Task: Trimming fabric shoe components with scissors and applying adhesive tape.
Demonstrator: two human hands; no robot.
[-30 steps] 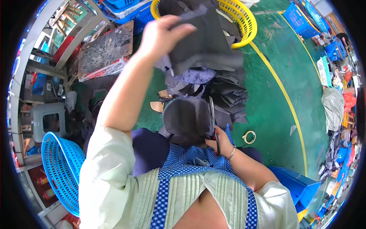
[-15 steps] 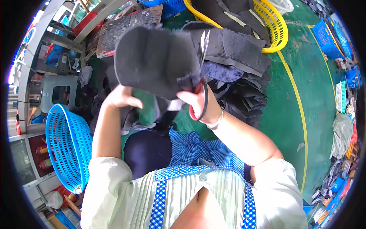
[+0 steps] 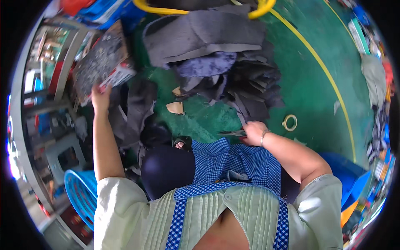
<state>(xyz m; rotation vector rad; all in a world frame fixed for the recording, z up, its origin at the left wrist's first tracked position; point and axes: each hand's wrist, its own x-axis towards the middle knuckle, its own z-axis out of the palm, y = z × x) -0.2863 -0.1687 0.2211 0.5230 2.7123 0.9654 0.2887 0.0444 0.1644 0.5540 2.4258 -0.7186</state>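
My left hand (image 3: 101,98) reaches out to the far left. Its fingers are closed at the near edge of a shallow box (image 3: 100,58) with a dark, speckled top and a red and white side. In my right hand (image 3: 255,132), low over the apron, is a pair of scissors (image 3: 234,133) with blades pointing left. Just beyond that hand lies a tall pile of dark grey fabric pieces (image 3: 254,83), with a large curved piece (image 3: 208,33) on top and a bluish fluffy piece (image 3: 208,64) under it.
More dark fabric (image 3: 139,104) lies beneath my left arm. A roll of tape (image 3: 289,122) and tan scraps (image 3: 175,108) are on the green floor. A blue basket (image 3: 81,193) and a grey stool (image 3: 66,156) stand left; a blue bin (image 3: 343,177) is at right.
The dark grey fabric piece is no longer in my hands. My left hand has moved out left to the box; my right has lowered with the scissors. The view has shifted.
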